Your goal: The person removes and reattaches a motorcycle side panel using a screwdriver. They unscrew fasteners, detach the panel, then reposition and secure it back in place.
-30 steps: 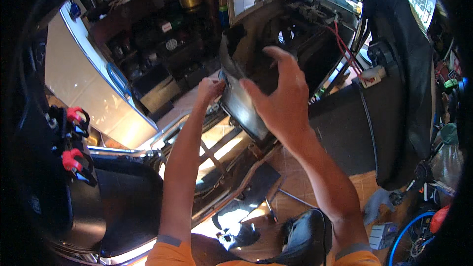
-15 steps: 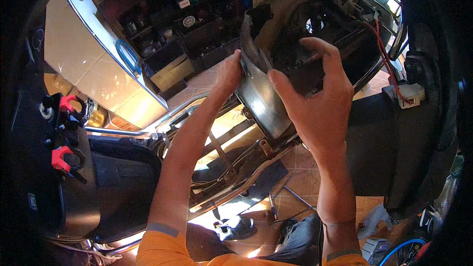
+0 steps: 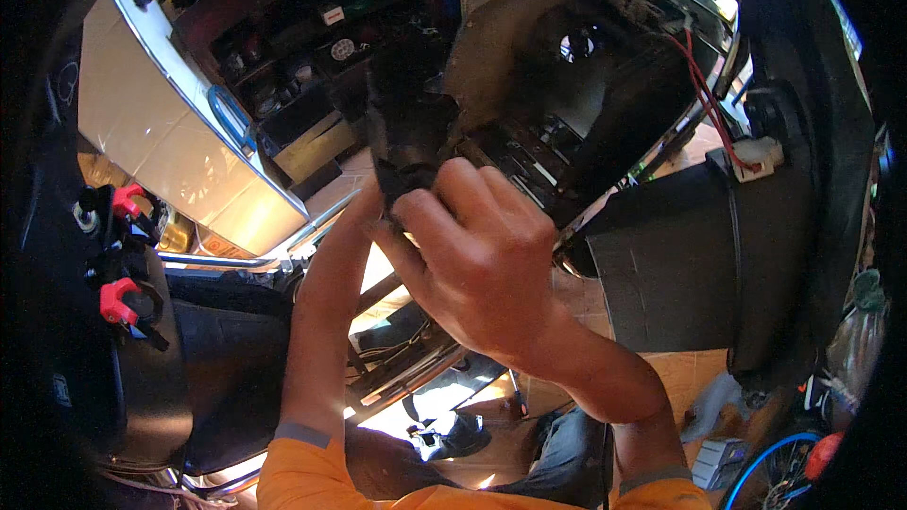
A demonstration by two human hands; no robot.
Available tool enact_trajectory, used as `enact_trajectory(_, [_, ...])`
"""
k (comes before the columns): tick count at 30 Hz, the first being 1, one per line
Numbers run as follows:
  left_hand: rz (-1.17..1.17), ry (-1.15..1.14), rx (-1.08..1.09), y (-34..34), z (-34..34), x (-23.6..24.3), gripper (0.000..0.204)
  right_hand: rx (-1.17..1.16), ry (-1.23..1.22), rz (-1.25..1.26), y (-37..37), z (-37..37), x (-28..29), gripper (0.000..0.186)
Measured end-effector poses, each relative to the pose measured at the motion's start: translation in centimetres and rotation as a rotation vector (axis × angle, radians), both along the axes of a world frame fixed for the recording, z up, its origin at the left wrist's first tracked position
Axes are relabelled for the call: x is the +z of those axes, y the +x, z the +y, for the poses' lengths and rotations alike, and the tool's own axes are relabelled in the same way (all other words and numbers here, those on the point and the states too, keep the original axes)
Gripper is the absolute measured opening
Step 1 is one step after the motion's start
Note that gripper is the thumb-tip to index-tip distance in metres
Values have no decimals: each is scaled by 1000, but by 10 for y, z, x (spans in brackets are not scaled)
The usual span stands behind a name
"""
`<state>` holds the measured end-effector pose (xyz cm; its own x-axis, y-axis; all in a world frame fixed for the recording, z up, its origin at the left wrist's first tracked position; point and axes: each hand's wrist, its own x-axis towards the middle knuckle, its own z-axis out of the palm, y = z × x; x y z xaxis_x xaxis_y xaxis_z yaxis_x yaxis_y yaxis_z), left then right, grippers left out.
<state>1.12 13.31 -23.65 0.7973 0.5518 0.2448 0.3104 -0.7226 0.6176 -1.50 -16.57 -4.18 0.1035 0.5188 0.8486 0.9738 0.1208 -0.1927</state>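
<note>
Both hands are raised to a dark plastic part (image 3: 408,127) held up in front of the open underseat compartment (image 3: 586,85) of a scooter. The right hand (image 3: 482,260) curls around the part's lower end, fingers closed on it. The left hand (image 3: 364,203) is mostly hidden behind the right; it reaches the same lower end, but I cannot tell its grip. A red wire (image 3: 704,94) runs along the compartment's right rim to a white connector (image 3: 756,153). Red levers (image 3: 118,297) sit left.
</note>
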Motion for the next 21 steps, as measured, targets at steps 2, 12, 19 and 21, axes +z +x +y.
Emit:
enact_trajectory(2, [-9,-34,-4,-8,-13,7,42,14,1,21,0,-6,2,21])
enact_trajectory(12, [-132,-457,53,-150,-130,62,39,121,-35,20,-58,0,-20,18])
enact_trajectory(19, [-293,-685,119,-172,-160,78,38,235,-53,33,-64,-4,-23,29])
enact_trajectory(21, [-366,-757,116,-152,-153,79,38,248,5,82,-54,-7,-23,36])
